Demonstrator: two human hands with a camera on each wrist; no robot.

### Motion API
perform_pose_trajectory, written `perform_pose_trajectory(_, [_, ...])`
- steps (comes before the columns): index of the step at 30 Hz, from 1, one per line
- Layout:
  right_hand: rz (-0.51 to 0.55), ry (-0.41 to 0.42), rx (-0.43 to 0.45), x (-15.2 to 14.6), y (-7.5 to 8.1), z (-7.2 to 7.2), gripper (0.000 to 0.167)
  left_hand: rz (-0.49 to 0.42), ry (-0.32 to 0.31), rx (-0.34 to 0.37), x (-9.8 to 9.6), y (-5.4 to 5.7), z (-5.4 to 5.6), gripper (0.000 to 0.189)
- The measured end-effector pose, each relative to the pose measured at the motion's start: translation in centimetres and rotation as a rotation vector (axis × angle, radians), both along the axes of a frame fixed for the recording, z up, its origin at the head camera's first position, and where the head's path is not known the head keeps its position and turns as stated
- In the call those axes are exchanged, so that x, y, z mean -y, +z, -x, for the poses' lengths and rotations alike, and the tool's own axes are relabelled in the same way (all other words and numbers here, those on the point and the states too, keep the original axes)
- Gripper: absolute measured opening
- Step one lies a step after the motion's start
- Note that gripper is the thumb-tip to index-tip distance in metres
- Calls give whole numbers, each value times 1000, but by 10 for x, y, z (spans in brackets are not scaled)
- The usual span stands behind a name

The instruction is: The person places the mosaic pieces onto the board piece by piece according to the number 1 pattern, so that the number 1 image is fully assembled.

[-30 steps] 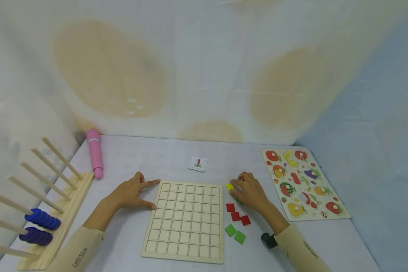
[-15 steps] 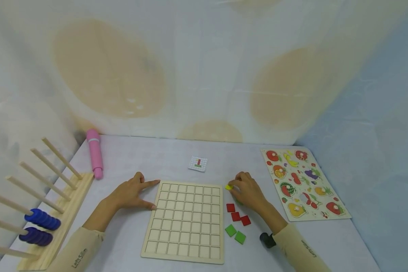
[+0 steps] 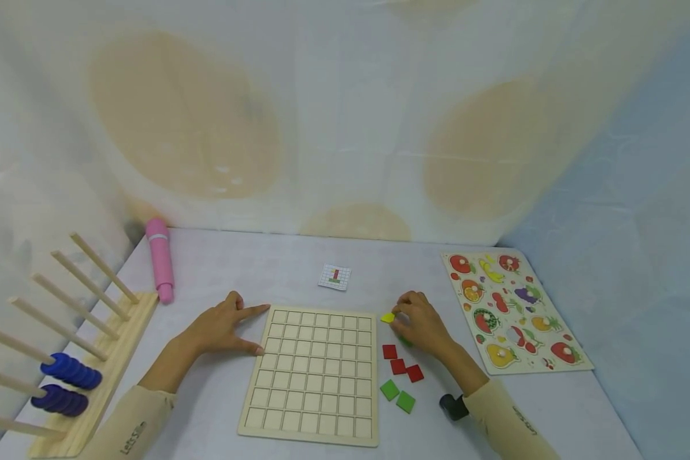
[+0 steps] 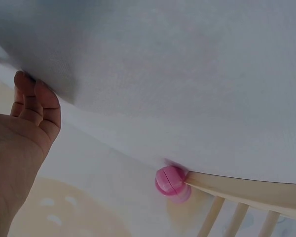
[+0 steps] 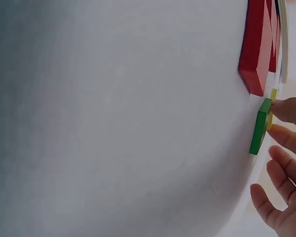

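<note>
Beside the upper left edge of a wooden grid board (image 3: 319, 370), my left hand (image 3: 221, 322) rests with index finger and thumb stretched out to that edge. Its other fingers show loosely bent in the left wrist view. My right hand (image 3: 422, 326) pinches a yellow square tile (image 3: 388, 317) between thumb and index finger, just off the board's top right corner. A green tile (image 5: 259, 127) lies partly hidden under this hand. Nearer the front, along the board's right side, are red tiles (image 3: 398, 366) and two more green tiles (image 3: 405, 401).
A small pattern card (image 3: 335, 277) lies behind the board. At right is a fruit puzzle board (image 3: 514, 313). On the left stand a wooden peg rack (image 3: 121, 358) with blue and purple beads, and a pink tube (image 3: 161, 259). Fabric walls close off the back and sides.
The yellow tile has tilted slightly in the right fingertips, and the right hand has shifted only a little. The left hand and the board stay where they were.
</note>
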State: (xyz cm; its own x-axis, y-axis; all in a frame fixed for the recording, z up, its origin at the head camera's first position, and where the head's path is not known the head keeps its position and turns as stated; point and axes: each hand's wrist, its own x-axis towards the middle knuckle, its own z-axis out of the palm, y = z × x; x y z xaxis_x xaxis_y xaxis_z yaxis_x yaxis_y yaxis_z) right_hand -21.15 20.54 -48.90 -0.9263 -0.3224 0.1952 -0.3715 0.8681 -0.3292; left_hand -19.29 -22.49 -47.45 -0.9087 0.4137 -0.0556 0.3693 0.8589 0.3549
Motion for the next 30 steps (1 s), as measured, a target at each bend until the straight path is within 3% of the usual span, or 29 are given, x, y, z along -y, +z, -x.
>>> perform_pose_trajectory(6, [8,24,-39,1,1,0,21,-4,1,-1,1,-4,-1,94])
perform_pose_trajectory(13, [63,40,-28,3,6,-2,22,-13,3,12,3,-1,-3,94])
perform_pose_trajectory(18, [115,51,6,6,11,-2,20,-21,-5,24,4,1,-3,97])
perform_pose_trajectory(30, [212,86,105,18,21,-7,19,1,-10,35,4,-6,2,106])
